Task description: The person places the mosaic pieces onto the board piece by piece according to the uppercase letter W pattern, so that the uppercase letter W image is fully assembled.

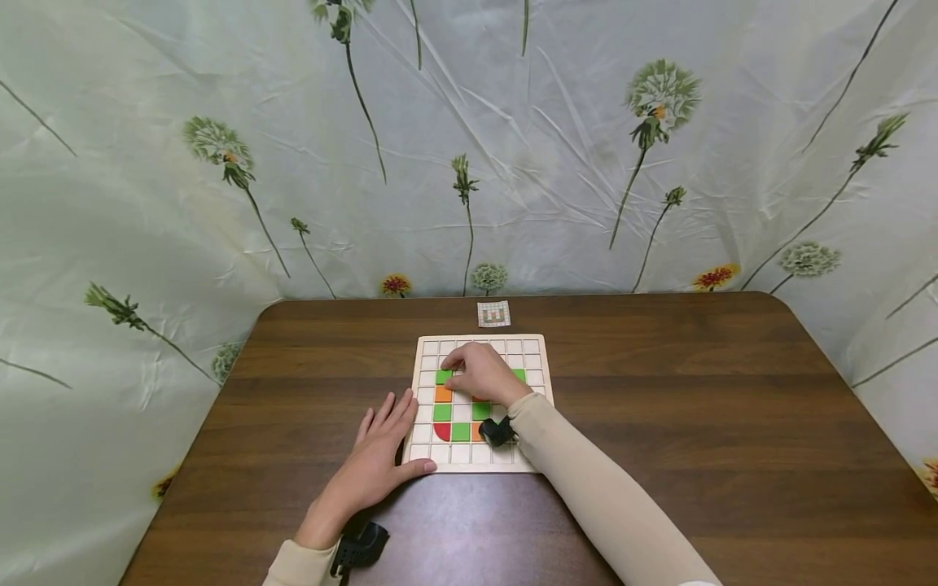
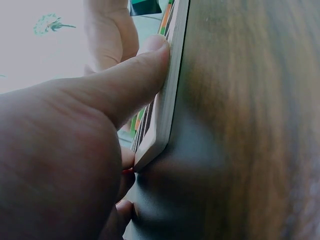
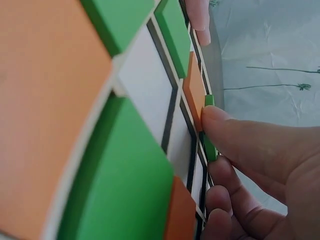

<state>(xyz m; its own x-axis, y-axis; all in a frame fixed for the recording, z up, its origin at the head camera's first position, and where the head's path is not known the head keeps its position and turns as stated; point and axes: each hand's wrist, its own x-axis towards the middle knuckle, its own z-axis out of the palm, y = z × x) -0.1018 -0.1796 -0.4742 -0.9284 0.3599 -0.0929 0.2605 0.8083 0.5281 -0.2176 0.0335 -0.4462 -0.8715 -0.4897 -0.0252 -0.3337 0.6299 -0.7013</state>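
Note:
A square grid board [image 1: 501, 460] lies on the table with green, orange and red tiles in some cells. My right hand [image 1: 485, 373] reaches over its upper part and pinches a green square tile [image 3: 212, 150] between thumb and fingers, at the grid beside an orange tile [image 1: 443, 395]. Below that orange tile come another green tile [image 1: 442, 413] and a red round-cornered tile [image 1: 442, 432]. The right hand and forearm cover part of the pattern. At the board's lower left corner my left hand [image 1: 377, 456] lies with fingers spread, its thumb resting on the front edge.
A small patterned card [image 1: 494, 314] lies behind the board, near the far table edge. The brown wooden table [image 1: 674, 391] meets a flower-printed curtain [image 1: 542, 203] at the back. Black wrist devices sit on both arms, the right one [image 1: 497, 431] low over the board.

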